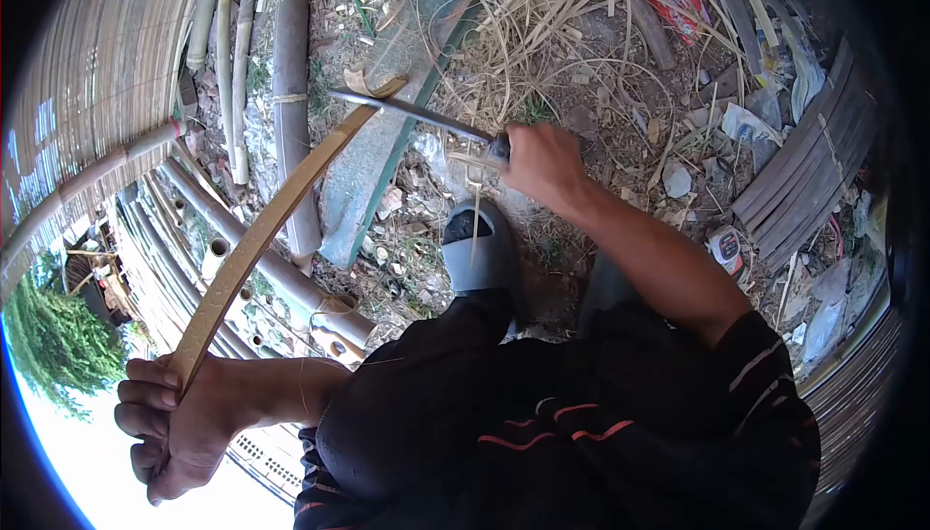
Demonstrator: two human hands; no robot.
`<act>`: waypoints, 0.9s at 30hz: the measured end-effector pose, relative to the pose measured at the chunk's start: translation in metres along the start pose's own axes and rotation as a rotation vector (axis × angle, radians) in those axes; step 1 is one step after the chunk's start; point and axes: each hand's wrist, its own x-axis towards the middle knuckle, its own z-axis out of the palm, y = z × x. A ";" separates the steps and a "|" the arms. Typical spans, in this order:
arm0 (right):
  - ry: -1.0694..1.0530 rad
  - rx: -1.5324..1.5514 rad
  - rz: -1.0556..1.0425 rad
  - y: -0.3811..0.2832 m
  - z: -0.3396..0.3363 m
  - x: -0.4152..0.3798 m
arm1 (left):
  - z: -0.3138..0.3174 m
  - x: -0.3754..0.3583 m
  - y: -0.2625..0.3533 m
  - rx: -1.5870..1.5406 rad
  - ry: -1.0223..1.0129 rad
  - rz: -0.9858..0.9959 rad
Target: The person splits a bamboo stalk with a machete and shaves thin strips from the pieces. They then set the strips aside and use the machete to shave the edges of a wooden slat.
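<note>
Cannot read any text, brand or number. Shows only illegible printing on the red wrapper (681, 5) near the far edge of the ground (601, 38), the plastic packet (751, 129) and the white-and-red container (726, 247) toward the right edge.

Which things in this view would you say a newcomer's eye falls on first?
Probably the long bamboo strip, running from the left hand up to a knife in the right hand. Next, perhaps, the grey shoe below the knife, and the red wrapper among pale shavings at the upper right.
</note>
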 end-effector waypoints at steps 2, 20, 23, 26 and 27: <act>-0.011 -0.034 0.009 0.005 -0.012 0.001 | -0.007 -0.001 0.002 -0.012 -0.027 0.007; 0.124 0.517 -0.466 -0.093 -0.097 -0.064 | -0.077 0.044 -0.012 0.023 -0.352 -0.017; -0.071 0.726 -0.651 -0.142 -0.118 -0.094 | -0.080 0.040 -0.003 0.067 -0.325 -0.004; -0.060 0.724 -0.810 -0.170 -0.109 -0.113 | -0.067 0.025 0.006 0.060 -0.304 -0.002; -0.018 0.678 -0.868 -0.172 -0.105 -0.116 | -0.064 0.022 0.008 0.069 -0.262 0.006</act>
